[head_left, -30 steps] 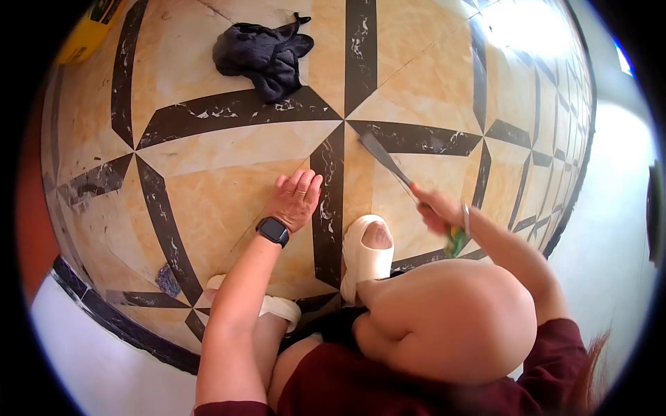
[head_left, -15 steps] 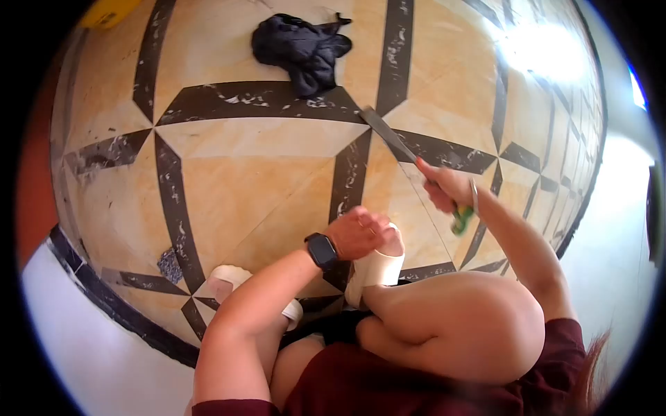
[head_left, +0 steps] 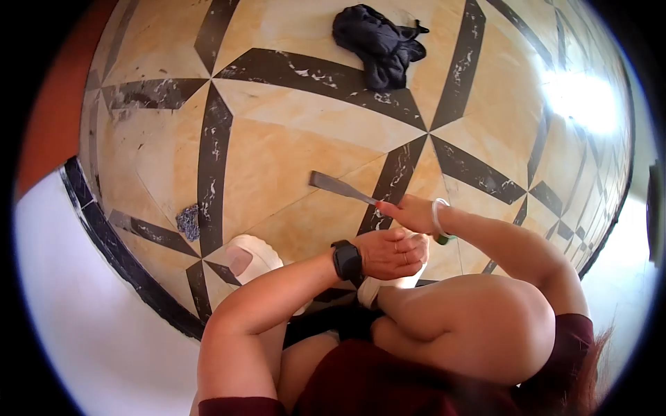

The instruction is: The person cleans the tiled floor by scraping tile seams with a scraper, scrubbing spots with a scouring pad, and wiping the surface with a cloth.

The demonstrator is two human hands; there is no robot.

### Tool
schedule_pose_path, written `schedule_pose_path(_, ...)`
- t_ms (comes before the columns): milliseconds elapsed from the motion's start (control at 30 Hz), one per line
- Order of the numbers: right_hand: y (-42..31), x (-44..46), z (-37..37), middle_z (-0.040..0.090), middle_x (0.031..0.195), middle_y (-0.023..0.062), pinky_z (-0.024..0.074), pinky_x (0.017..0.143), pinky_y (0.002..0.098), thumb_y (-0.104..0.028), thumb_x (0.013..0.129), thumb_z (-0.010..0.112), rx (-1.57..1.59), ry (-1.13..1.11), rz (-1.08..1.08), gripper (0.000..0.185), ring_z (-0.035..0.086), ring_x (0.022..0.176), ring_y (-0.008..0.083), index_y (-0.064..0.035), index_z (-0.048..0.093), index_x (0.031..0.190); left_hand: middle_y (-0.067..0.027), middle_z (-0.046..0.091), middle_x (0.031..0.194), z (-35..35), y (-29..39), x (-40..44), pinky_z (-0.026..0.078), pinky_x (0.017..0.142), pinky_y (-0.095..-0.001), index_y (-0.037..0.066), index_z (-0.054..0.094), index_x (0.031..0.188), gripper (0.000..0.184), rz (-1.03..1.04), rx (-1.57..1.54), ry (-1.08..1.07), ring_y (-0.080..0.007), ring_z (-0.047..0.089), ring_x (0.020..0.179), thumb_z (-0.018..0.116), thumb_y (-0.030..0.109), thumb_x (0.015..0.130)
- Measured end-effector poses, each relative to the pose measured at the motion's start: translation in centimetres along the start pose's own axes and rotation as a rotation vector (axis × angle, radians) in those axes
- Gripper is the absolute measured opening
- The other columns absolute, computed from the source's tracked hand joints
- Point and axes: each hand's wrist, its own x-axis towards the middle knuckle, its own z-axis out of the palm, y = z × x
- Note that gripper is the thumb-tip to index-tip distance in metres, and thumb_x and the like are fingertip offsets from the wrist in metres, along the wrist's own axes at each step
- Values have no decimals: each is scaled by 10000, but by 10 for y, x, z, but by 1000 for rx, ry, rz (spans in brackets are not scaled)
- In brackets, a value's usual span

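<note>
My right hand (head_left: 408,213) is closed around a scraper (head_left: 343,187) with a flat grey metal blade. The blade points left over the floor tiles, and most of the handle is hidden, with a bit of green showing by the wrist. Whether the blade tip touches the floor I cannot tell. My left hand (head_left: 394,254), with rings and a black watch (head_left: 345,260) on its wrist, is just below the right one. Its fingers are curled in, with nothing visible in them. It hovers in front of my cream slipper (head_left: 409,277) and close to my bent knee.
A crumpled black cloth-like bundle (head_left: 381,45) lies on the tiled floor (head_left: 277,152) ahead. To the left sits a grey mesh scouring pad (head_left: 188,222). My other slipper (head_left: 253,258) is on the floor. A white wall (head_left: 104,277) with dark skirting runs along the left.
My right hand has brought the scraper down and left, swinging its blade from upward to leftward. My left hand has moved closer to it. The view has shifted, so the floor items appear further right.
</note>
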Motion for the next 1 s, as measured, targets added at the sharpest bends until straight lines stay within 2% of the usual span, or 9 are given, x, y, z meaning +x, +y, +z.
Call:
schedule_pose_path(200,20,-22,-23,583,646,207,457,655,414,-636,878,285,-126,-9,123,808,593,656,304,89,625,771,-60,522,957,-8,-3,-26,403,771,-351,71,534,857,159,-476,-232,-230,-234,487,911,578,127,714)
schedule_pose_path(333,-52,20,-32,493,534,81,388,461,294,-576,915,286,489,-95,-275,648,476,461,147,-43,459,588,-57,514,1006,-16,17,3,397,908,-381,5,402,1110,400,-1170,-819,349,-223,523,1005,643,50,794)
schedule_pose_path(467,-114,40,-48,534,688,82,447,581,313,-391,954,347,369,39,-890,456,549,640,187,-15,551,795,-45,538,971,-40,-16,-1,460,763,-262,18,335,1198,467,-1264,-916,813,-107,540,832,621,62,832)
schedule_pose_path(567,-133,28,-99,561,1073,168,399,891,423,-262,884,477,-481,993,-826,260,495,1066,319,-89,607,1028,-46,552,873,-73,-43,-26,457,656,-223,16,435,1067,282,-1329,-872,759,-76,533,740,602,91,853)
schedule_pose_path(633,-104,57,-137,334,1386,146,267,986,582,-375,835,560,-659,1486,-701,455,297,1263,406,-296,464,1273,-33,559,789,-91,-51,-52,452,602,-232,13,480,998,211,-1394,-764,653,-81,534,669,598,121,860)
schedule_pose_path(667,-83,71,-146,266,1428,145,234,996,607,-417,798,602,-735,1372,-535,597,249,1301,398,-320,373,1341,-26,561,748,-99,-56,-70,447,572,-237,14,500,966,187,-1441,-692,553,-84,535,636,596,138,863)
schedule_pose_path(833,-27,99,-119,456,1229,206,369,979,454,35,677,579,-473,1339,-982,420,415,1165,403,-132,591,1063,-70,608,741,-149,-50,-123,464,596,-279,-5,572,893,183,-1559,-376,312,-123,573,641,594,175,870)
schedule_pose_path(867,-9,98,-108,463,1192,209,375,969,457,20,690,581,-485,1383,-1066,398,433,1133,403,-127,588,1060,-82,603,680,-149,-53,-144,441,519,-298,-4,562,873,210,-1492,-128,233,-135,559,565,602,202,862)
schedule_pose_path(1000,63,34,-42,430,1194,247,373,945,453,-22,705,593,-78,1320,-743,389,443,1088,429,-98,550,1084,-174,595,944,-185,-47,-166,459,728,-327,-16,488,1107,318,-1504,25,193,-217,590,827,567,199,887)
